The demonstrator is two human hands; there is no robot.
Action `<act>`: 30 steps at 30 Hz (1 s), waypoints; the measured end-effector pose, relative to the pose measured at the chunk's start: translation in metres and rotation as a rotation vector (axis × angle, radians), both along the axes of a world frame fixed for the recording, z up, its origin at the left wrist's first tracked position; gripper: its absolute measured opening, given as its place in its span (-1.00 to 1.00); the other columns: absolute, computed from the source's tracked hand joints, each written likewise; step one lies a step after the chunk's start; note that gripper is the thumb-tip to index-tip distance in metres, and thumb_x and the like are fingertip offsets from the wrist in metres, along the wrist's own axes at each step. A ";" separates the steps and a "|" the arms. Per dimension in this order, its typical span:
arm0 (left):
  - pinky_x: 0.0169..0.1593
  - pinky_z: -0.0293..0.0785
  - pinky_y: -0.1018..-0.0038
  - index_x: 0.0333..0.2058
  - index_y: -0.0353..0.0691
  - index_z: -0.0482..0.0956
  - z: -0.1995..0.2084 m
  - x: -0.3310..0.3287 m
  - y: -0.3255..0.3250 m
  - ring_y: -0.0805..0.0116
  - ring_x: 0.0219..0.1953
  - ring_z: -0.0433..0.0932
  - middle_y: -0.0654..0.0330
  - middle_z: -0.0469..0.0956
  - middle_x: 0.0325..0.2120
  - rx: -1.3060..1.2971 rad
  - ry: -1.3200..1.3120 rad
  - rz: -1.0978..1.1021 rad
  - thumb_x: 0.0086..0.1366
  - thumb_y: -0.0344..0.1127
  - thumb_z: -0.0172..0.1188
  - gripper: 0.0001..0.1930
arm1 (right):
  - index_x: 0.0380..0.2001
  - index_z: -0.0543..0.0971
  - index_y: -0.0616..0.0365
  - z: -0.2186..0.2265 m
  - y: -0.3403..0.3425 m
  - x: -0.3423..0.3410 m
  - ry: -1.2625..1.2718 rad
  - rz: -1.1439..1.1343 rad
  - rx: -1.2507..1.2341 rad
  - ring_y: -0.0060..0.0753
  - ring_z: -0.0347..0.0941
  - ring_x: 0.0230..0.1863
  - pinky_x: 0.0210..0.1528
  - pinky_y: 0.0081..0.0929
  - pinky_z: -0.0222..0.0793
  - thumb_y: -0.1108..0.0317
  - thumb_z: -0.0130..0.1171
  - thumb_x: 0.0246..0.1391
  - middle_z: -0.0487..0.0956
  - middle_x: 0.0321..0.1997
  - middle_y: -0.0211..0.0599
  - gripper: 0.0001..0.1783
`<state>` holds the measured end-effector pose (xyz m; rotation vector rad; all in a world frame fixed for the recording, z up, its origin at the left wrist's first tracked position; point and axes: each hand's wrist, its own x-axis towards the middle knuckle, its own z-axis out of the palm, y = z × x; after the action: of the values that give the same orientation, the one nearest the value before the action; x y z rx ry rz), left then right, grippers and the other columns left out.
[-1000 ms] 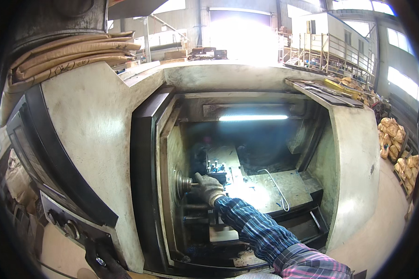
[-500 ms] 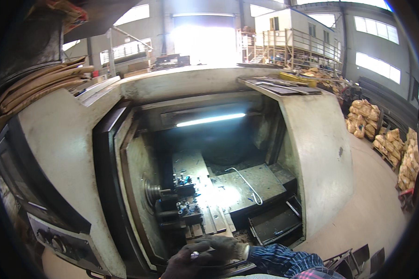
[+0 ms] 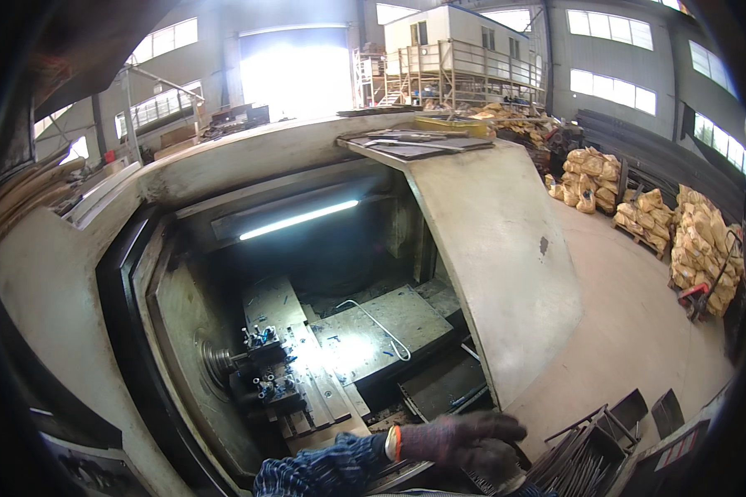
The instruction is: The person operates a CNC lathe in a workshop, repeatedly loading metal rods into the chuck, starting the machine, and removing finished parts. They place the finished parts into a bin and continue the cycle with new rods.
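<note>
My left hand (image 3: 446,439), in a dark knitted glove with an orange-edged cuff, reaches rightward across the lower edge of the view. Its fingers are stretched out, and I see nothing held in them. A dark gloved shape (image 3: 491,465) directly beneath the fingers looks like my right hand, but its own fingers are hidden. Both are in front of a metal lathe housing (image 3: 506,273). Inside it, the chuck (image 3: 217,363) faces tool holders (image 3: 275,388) with several bolts. A bent pale rod (image 3: 377,323) with a looped end lies on the lit flat metal cover.
A bin of thin dark rods (image 3: 584,455) stands at the lower right. Beyond the pale floor are stacked yellowish sacks (image 3: 593,178) and a red pallet jack (image 3: 695,298). Flat plates (image 3: 414,145) lie on the housing's top. A tube light (image 3: 298,220) glows inside.
The view has turned right, so the machine sits further left. My hands were together, with my right forearm on top and a shiny bit showing; now my left forearm crosses in front.
</note>
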<state>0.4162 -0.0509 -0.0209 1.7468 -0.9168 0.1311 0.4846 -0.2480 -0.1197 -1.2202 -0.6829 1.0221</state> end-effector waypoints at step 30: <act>-0.14 0.68 0.37 -0.05 -0.21 0.66 0.021 0.121 -0.001 0.20 -0.14 0.72 0.13 0.67 -0.02 0.557 -0.441 1.079 0.41 -0.30 0.26 -0.79 | 0.03 0.65 0.12 -0.132 -0.255 -0.110 -0.006 -0.952 -1.199 -0.14 0.54 0.13 0.23 -0.38 0.40 0.39 0.19 0.19 0.56 0.20 -0.15 -0.67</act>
<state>0.5372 -0.0517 0.0004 2.6447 -0.1896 1.0733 0.3749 -0.5026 -0.2520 -2.2310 0.6589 0.5296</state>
